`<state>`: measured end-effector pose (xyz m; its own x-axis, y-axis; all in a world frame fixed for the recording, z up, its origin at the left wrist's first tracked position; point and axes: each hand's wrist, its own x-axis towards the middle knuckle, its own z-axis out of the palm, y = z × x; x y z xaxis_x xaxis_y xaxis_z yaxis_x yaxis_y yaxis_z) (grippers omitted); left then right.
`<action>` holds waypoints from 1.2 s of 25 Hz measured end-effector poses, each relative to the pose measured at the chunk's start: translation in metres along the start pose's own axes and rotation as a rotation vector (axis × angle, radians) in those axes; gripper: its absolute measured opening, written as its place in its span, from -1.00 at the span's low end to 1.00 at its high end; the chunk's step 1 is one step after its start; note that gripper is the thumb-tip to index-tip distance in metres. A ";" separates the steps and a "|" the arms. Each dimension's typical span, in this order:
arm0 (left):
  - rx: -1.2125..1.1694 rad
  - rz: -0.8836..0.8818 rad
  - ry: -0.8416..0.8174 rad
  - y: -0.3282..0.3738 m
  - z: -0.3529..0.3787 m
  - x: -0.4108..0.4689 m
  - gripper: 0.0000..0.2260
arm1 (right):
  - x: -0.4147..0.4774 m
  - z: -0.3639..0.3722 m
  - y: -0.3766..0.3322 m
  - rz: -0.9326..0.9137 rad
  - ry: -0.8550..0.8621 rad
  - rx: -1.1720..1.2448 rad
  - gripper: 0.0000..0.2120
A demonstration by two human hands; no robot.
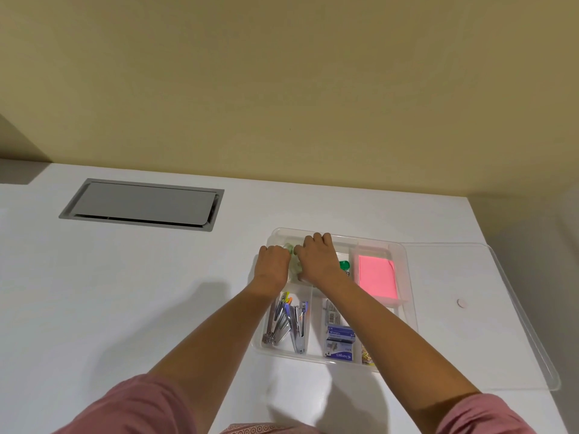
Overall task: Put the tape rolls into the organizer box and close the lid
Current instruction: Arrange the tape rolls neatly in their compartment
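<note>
Both hands meet over the far-left compartment of a clear plastic organizer box (407, 277) on a white desk (125, 292). The left hand (273, 265) is curled into a loose fist, knuckles up; the right hand (316, 257) is curled too, its fingers (318, 238) reaching the box's far rim. Between them shows a clump of pale, greenish-clear tape rolls (293, 261), pressed down into that compartment; both hands touch it, though how firmly either grips cannot be told, and the number of rolls is hidden.

Just right of the right hand lies a green-capped item (344, 265), then a stack of pink sticky notes (377, 278) in the far-right compartment. Nearer the person, the left compartment holds metal staplers and coloured pens (289, 321); the middle one holds blue staple boxes (340, 341) whose upside-down lettering appears to read "kangaro". A strip of yellowish patterned items (366, 357) shows at the near-right corner.

The clear lid (501, 308) lies flat, open, beside the box's right edge, reaching the desk's right edge. A small white disc (461, 303) shows through it. The desk left of the box is open as far as a grey metal cable hatch (142, 204) at the back. Pink sleeves (150, 405) frame the bottom corners.
</note>
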<state>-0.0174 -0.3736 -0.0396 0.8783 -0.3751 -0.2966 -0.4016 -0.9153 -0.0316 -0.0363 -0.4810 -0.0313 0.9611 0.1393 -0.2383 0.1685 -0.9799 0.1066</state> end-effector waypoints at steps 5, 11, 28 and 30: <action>-0.121 -0.010 0.066 -0.006 -0.004 0.002 -0.80 | -0.003 0.003 -0.006 -0.004 -0.071 -0.063 -0.68; -0.094 0.015 0.080 -0.007 0.000 0.005 -0.77 | 0.006 -0.006 0.003 0.047 -0.101 -0.033 -0.65; -0.058 0.091 -0.011 -0.014 -0.005 0.029 -0.74 | 0.032 0.010 -0.001 0.115 -0.056 0.022 -0.74; -0.062 0.085 0.002 -0.014 -0.005 0.029 -0.76 | 0.032 0.009 -0.003 0.101 -0.075 -0.012 -0.79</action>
<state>0.0145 -0.3726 -0.0432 0.8421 -0.4523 -0.2938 -0.4582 -0.8873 0.0527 -0.0079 -0.4746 -0.0477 0.9545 0.0282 -0.2970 0.0744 -0.9865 0.1455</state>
